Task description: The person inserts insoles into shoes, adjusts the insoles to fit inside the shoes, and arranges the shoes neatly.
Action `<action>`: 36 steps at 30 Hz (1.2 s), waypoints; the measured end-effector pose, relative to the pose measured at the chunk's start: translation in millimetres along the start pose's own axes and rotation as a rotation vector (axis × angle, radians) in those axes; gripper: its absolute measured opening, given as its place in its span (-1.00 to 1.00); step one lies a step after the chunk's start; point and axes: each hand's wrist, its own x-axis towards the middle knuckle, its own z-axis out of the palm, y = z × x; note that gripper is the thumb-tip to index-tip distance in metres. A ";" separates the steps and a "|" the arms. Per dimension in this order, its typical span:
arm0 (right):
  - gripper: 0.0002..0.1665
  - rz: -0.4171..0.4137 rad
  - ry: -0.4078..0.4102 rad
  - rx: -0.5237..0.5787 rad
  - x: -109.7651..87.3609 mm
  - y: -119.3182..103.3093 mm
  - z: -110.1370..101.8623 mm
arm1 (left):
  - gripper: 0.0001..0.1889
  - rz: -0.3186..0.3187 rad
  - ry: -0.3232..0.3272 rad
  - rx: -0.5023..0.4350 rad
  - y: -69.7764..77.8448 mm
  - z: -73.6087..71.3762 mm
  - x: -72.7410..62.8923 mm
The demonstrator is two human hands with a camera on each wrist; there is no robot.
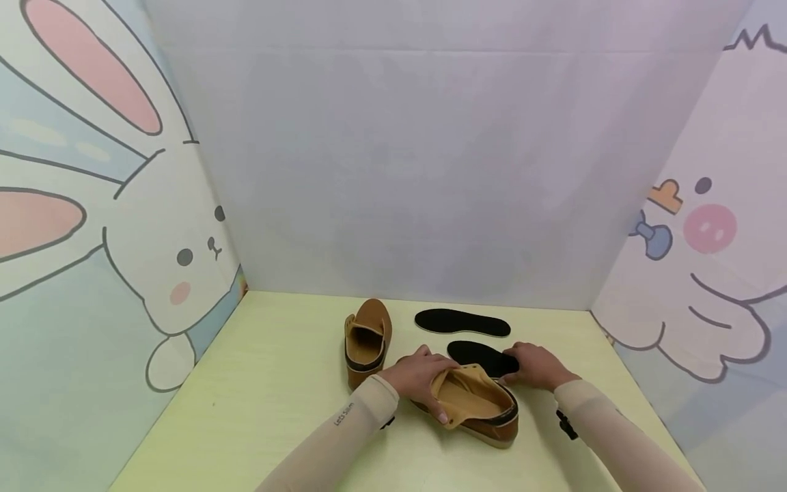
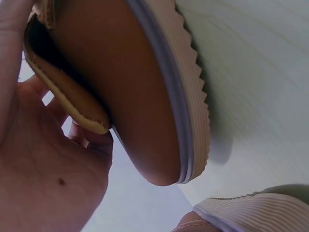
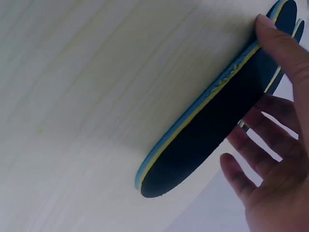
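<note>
My left hand grips a brown shoe by its opened upper, thumb on the near flap and fingers on the far side. The tan lining shows through the wide opening, and the heel faces right. In the left wrist view, the shoe's toe and ridged pale sole appear beside the palm. Just beyond this shoe, my right hand pinches a black insole across its right end. The right wrist view shows the thumb at one long edge of that insole and fingers at the other; its side is layered blue and yellow.
A second brown shoe stands upright left of the hands, toe pointing away. Another black insole lies farther back on the pale yellow table. A white back wall and printed side panels enclose the table.
</note>
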 end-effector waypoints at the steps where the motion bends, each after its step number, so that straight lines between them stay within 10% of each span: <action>1: -0.21 0.001 0.011 -0.008 -0.6 -0.1 -0.2 | 0.12 0.000 0.002 0.002 -0.1 0.0 0.0; 8: -0.71 -0.004 0.081 -0.024 -3.8 0.8 -8.5 | 0.11 0.000 0.004 0.017 -1.2 1.7 0.4; 18: -0.83 -0.019 0.092 0.014 -17.5 -12.3 -52.8 | 0.10 -0.010 -0.002 0.007 -2.2 1.9 0.9; 36: -0.54 -0.140 0.016 -0.120 -61.5 -88.7 -143.0 | 0.09 0.005 0.013 0.006 -1.8 3.8 0.1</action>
